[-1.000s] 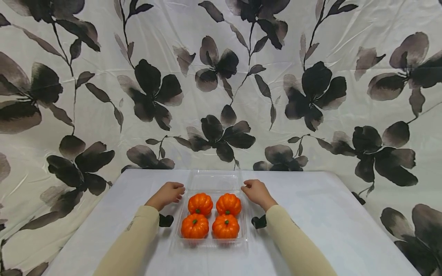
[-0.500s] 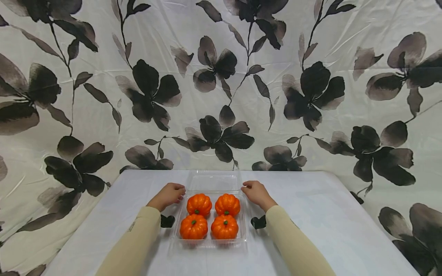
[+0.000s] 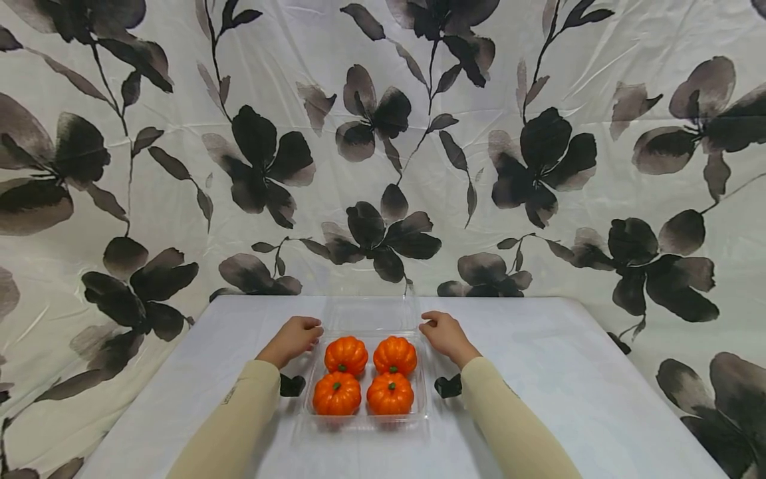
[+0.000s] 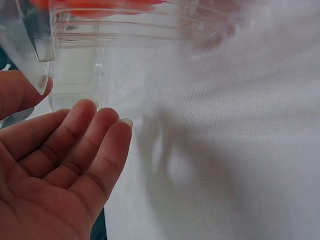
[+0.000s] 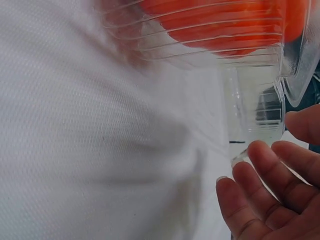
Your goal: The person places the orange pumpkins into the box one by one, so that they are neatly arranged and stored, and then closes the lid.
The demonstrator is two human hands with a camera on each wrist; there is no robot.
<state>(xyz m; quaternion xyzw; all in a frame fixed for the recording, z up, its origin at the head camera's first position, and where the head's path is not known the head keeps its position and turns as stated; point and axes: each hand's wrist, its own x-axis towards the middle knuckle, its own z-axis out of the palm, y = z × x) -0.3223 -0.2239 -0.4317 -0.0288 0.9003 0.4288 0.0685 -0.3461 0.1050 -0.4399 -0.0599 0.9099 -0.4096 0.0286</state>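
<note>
Several small orange pumpkins [image 3: 337, 394] with green stems sit in two rows inside a clear plastic clamshell container [image 3: 422, 399]. Its clear lid [image 3: 371, 313] is folded back flat toward the table's far edge. My left hand [image 3: 294, 339] is by the far left corner of the container. In the left wrist view, the thumb [image 4: 42, 90] is right at the clear plastic corner and the other fingers are loosely bent. On the opposite side, my right hand [image 3: 447, 337] is by the far right corner. Its fingers [image 5: 270, 170] are relaxed and spread just below the plastic edge.
A white cloth covers the table [image 3: 538, 386]. Behind it hangs a pale curtain [image 3: 455, 219] with dark flowers. Black wrist-camera mounts [image 3: 292, 386] show beside both sleeves, close to the container's sides.
Both hands stay almost in place at the container's far corners. The pumpkins and the folded-back lid hold their positions; the head view shifts very slightly.
</note>
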